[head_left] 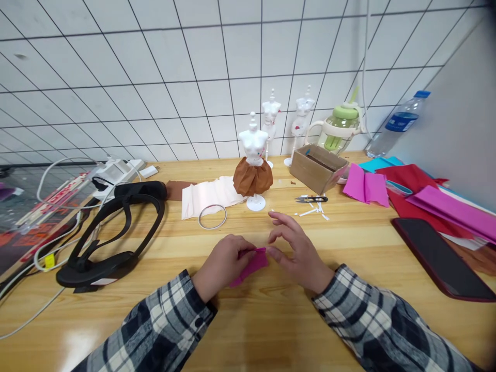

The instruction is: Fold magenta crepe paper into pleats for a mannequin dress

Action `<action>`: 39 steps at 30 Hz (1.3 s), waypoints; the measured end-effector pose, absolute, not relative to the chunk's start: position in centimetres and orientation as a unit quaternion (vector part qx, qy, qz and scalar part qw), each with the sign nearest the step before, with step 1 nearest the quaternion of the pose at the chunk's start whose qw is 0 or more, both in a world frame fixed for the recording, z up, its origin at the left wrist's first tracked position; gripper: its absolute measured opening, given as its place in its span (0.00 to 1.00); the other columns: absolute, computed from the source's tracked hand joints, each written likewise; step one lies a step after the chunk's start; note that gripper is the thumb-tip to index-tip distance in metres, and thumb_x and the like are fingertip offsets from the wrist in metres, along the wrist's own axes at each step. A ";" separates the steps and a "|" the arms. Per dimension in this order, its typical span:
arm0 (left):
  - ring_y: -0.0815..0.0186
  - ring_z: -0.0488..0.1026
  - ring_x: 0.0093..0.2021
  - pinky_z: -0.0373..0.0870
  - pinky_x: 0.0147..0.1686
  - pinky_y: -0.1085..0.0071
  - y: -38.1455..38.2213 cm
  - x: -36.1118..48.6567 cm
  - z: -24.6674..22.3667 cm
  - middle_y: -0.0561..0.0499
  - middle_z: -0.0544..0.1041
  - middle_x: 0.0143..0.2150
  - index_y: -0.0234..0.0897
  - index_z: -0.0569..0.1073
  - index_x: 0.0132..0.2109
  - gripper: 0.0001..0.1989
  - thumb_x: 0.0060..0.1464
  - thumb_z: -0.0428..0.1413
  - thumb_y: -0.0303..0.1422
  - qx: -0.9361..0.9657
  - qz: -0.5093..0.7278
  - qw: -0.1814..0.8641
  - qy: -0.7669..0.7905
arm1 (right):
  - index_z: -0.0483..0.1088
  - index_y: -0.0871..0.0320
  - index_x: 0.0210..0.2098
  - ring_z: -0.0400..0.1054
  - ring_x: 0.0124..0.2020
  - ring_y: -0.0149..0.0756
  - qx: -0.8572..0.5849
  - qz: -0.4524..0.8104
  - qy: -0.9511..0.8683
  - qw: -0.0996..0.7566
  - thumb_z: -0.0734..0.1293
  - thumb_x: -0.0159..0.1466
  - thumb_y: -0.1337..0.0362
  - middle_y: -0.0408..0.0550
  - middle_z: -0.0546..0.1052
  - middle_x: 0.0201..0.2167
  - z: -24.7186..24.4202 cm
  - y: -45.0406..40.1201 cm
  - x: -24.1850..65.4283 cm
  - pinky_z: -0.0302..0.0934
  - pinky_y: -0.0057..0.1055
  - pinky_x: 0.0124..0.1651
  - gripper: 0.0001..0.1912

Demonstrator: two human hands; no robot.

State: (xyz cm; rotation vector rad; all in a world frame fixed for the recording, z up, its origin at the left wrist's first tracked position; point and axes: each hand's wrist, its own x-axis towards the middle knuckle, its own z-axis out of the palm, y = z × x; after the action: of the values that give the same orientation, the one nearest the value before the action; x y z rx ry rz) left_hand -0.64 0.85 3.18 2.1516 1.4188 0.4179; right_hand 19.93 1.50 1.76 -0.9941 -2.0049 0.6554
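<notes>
My left hand (pixel 233 262) is closed on a small folded piece of magenta paper (pixel 256 263), thumb and fingers pinching its upper edge. Beside the paper's right end is my right hand (pixel 300 250), its fingers curved and spread apart; whether the thumb tip touches the paper I cannot tell. Beyond the hands stands a small white dress-form mannequin (pixel 253 142) wearing a puffy brown paper skirt (pixel 252 176). A thin ring-shaped bangle (pixel 212 227) lies to its left, near a strip of pale pink paper (pixel 209 195).
Black thread snips (pixel 312 199) and white scraps (pixel 310 211) lie right of the mannequin. Behind are two more mannequins (pixel 301 121), a cardboard box (pixel 315 170) and a green-lidded cup (pixel 341 126). Coloured papers (pixel 366 186) and a phone (pixel 442 256) sit right; a black headset strap (pixel 116 232) lies left.
</notes>
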 end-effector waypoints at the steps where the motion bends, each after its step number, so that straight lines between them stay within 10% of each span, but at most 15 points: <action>1: 0.65 0.71 0.33 0.62 0.35 0.70 1.0 -0.7 3.2 0.50 0.80 0.32 0.40 0.81 0.39 0.10 0.58 0.53 0.32 0.791 0.158 0.282 0.520 | 0.71 0.54 0.37 0.59 0.60 0.45 -0.376 0.247 -0.807 0.383 0.66 0.62 0.64 0.52 0.61 0.63 1.9 1.5 20.0 0.57 0.48 0.59 0.03; 24: 0.62 0.76 0.39 0.71 0.39 0.70 0.5 -0.9 3.3 0.47 0.82 0.40 0.35 0.80 0.43 0.14 0.57 0.56 0.39 0.663 0.234 0.510 0.495 | 0.76 0.49 0.35 0.64 0.55 0.43 -0.370 0.093 -0.863 0.331 0.69 0.61 0.63 0.43 0.69 0.59 2.0 1.5 20.1 0.55 0.46 0.57 0.03; 39: 0.65 0.74 0.33 0.68 0.33 0.73 0.7 -1.2 4.0 0.49 0.81 0.34 0.35 0.81 0.38 0.16 0.53 0.59 0.43 0.581 0.291 0.558 0.515 | 0.70 0.40 0.54 0.67 0.54 0.39 -0.293 0.067 -0.892 0.338 0.64 0.63 0.68 0.40 0.70 0.60 2.9 1.2 21.0 0.47 0.51 0.65 0.22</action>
State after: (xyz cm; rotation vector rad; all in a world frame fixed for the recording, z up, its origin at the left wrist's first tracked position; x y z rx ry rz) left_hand -1.22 0.74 3.97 1.3708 1.2156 0.6868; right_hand 21.02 1.22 2.86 -0.7632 -2.3235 0.1752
